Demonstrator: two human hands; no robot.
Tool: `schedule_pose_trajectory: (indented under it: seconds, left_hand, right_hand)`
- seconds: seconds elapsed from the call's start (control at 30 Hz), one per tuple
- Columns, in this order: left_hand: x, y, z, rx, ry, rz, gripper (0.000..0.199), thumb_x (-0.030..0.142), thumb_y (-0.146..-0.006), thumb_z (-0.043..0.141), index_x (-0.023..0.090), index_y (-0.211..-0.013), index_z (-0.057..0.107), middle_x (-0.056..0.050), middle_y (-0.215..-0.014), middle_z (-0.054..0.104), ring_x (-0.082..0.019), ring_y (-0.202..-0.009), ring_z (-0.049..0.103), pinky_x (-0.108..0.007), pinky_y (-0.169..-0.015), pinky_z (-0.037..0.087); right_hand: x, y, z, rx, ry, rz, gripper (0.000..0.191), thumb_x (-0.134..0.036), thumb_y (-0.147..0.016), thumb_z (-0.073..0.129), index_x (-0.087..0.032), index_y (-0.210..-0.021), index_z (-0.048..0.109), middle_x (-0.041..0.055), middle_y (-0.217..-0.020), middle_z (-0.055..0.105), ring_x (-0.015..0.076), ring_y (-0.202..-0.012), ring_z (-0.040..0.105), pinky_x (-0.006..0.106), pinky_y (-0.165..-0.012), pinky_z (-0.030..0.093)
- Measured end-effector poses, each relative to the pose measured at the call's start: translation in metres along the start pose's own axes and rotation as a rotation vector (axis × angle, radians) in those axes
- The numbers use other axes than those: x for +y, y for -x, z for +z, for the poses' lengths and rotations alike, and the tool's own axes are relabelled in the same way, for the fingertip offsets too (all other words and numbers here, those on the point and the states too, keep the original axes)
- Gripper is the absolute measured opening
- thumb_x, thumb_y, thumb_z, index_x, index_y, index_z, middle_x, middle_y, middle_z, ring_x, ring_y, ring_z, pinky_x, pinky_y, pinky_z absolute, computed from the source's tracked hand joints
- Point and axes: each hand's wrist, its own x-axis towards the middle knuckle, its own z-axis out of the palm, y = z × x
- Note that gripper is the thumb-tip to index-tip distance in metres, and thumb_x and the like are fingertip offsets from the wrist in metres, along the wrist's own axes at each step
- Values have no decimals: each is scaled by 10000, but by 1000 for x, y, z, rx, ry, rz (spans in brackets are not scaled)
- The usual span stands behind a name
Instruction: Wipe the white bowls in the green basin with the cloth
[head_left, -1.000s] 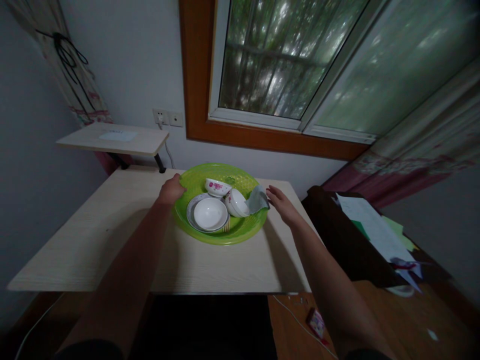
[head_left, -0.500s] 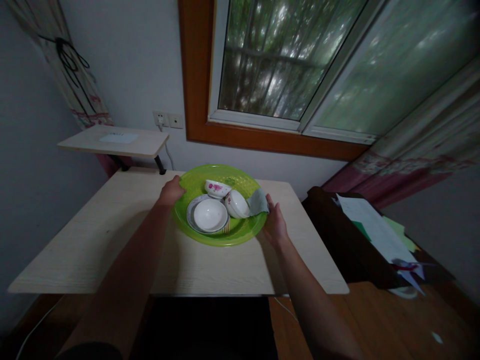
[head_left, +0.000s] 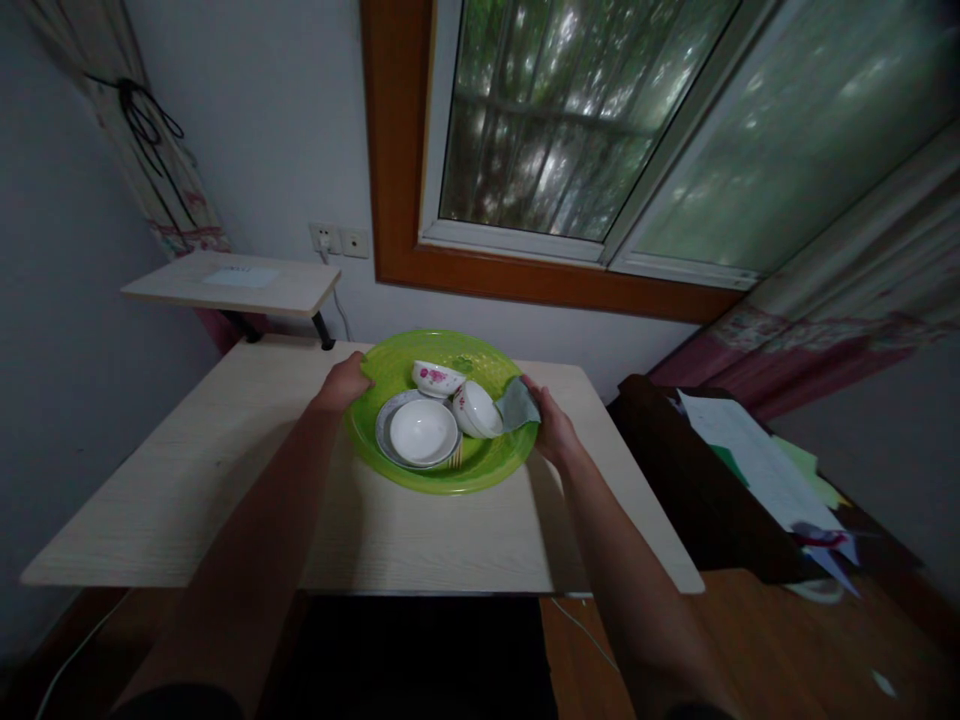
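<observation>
A round green plastic basin (head_left: 480, 478) is over the desk in front of me. My left hand (head_left: 346, 382) grips its left rim, thumb on the inside. At the right rim my right hand (head_left: 553, 422) is closed around the edge, beside a grey-green cloth (head_left: 517, 404) draped there. Inside the basin, a white bowl (head_left: 424, 432) sits on a patterned grey-white plate (head_left: 384, 440). A flowered bowl (head_left: 436, 377) stands behind them, and another flowered bowl (head_left: 480, 408) lies tilted on its side. Striped yellowish utensil ends (head_left: 455, 456) show beside the plate.
The pale wooden desk (head_left: 187, 480) carries a raised shelf (head_left: 292, 285) with a paper on it at the back left. Behind are the wall sockets (head_left: 339, 240) and a window. To the right stands a dark brown piece of furniture (head_left: 675, 480) with papers on top.
My right hand has closed in on the basin's right rim, its fingers now against the edge by the cloth. The left hand keeps its hold, and the dishes look unmoved inside.
</observation>
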Motion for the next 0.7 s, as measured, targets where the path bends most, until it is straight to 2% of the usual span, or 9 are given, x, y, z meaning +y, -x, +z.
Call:
schedule_pose_trajectory:
  seconds: [0.23, 0.4, 0.47, 0.57, 0.7]
  left_hand:
    - [-2, -1, 5, 31, 146, -50, 458, 162, -907, 784, 197, -1356, 702, -192, -1405, 798, -328, -1240, 786, -368, -972, 606]
    - [-2, 12, 8, 24, 563, -85, 437, 198, -872, 788, 182, -1307, 749, -131, -1144, 863, -319, -1071, 834, -406, -910, 669]
    - [-3, 21, 10, 20, 727, -96, 443, 213, -878, 767, 159, -1317, 752, -128, -1048, 861, -322, -1017, 842, -422, -887, 686]
    - [-10, 38, 17, -22, 934, -92, 420, 223, -861, 751, 150, -1275, 764, -124, -995, 854, -306, -981, 847, -408, -872, 696]
    - [-22, 56, 29, -102, 1231, -48, 539, 210, -624, 888, 141, -1147, 773, -115, -960, 847, -305, -858, 837, -390, -767, 688]
  right_hand:
    - [-8, -14, 6, -23, 12, 8, 561, -730, -851, 802, -345, -1259, 787, 34, -1424, 823, 335, -1426, 723, 543, -1279, 557]
    - [2, -6, 1, -36, 73, -13, 639, -886, -874, 666, -357, -1213, 779, 67, -1305, 846, 382, -1389, 733, 594, -1193, 612]
    - [10, -3, -3, 19, 65, -45, 656, -909, -881, 615, -355, -1201, 762, 80, -1327, 830, 390, -1407, 717, 615, -1196, 598]
    - [25, 3, -9, 188, -62, -124, 555, -828, -902, 634, -345, -1156, 737, 76, -1315, 820, 362, -1370, 733, 610, -1219, 575]
    - [41, 17, -8, 299, -351, -87, 381, -622, -974, 657, -302, -1149, 767, 46, -1167, 851, 274, -1208, 798, 508, -1174, 610]
